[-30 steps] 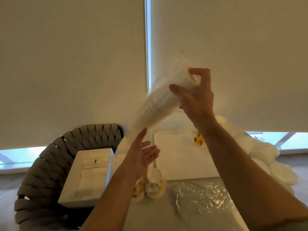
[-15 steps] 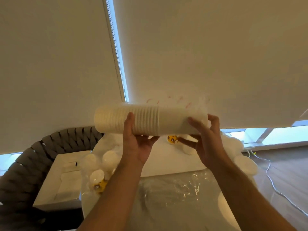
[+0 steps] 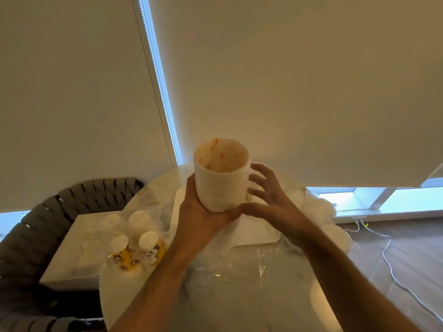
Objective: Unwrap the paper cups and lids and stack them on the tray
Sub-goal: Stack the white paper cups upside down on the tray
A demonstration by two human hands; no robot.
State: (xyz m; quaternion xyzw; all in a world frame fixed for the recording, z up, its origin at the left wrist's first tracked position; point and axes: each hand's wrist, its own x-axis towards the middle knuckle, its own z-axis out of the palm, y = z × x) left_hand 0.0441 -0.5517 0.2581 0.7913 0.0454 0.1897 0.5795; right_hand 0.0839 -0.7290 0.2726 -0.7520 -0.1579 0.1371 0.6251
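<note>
A stack of white paper cups [image 3: 220,185], still in thin clear wrap with red print at its top end, points almost straight at the camera. My left hand [image 3: 203,212] grips the stack from below and from the left. My right hand [image 3: 266,197] is beside it on the right, fingers spread, its thumb touching the stack's lower end. Behind the hands lies the white tray [image 3: 259,233] on the round white table [image 3: 153,195]. Yellow-printed cups in clear wrap [image 3: 134,245] stand at the left of the table.
Crumpled clear plastic wrap [image 3: 230,274] lies on the table in front of the tray. White lids [image 3: 318,207] are piled at the right past the tray. A white box [image 3: 72,255] sits on a woven grey chair [image 3: 26,236]. A white cable [image 3: 393,267] runs over the floor.
The cup stack has turned from lying sideways to pointing end-on at the camera. My right hand has let go of the stack's end and spread its fingers; my left hand has moved under it.
</note>
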